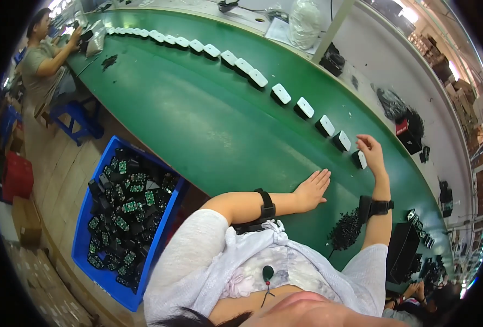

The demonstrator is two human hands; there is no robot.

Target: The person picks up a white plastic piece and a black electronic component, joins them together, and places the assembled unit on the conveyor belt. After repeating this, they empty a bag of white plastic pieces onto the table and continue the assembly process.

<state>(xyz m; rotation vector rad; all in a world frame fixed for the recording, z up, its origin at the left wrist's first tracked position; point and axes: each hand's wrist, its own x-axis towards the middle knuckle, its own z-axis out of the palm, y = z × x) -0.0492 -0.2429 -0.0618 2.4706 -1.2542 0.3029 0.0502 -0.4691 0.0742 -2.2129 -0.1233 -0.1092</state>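
My left hand [313, 192] lies flat on the green tabletop [214, 125], fingers stretched out, with nothing in it. At the right, my right hand [371, 152] hovers by the nearest small black box with a white top [360, 159]. Its fingers are bent and somewhat apart, and I see nothing held in them. That hand partly covers the box, so I cannot tell whether they touch. From there a long curved row of similar white-topped boxes [303, 108] runs to the far left. Below my right hand, beside the forearm, is a heap of tiny black parts [345, 231].
A blue bin [83, 229] full of black housings with green circuit boards stands at the lower left. A co-worker [40, 60] sits at the far left end near a blue stool [78, 121]. A black box [402, 250] is at my right; a shelf [372, 71] runs behind.
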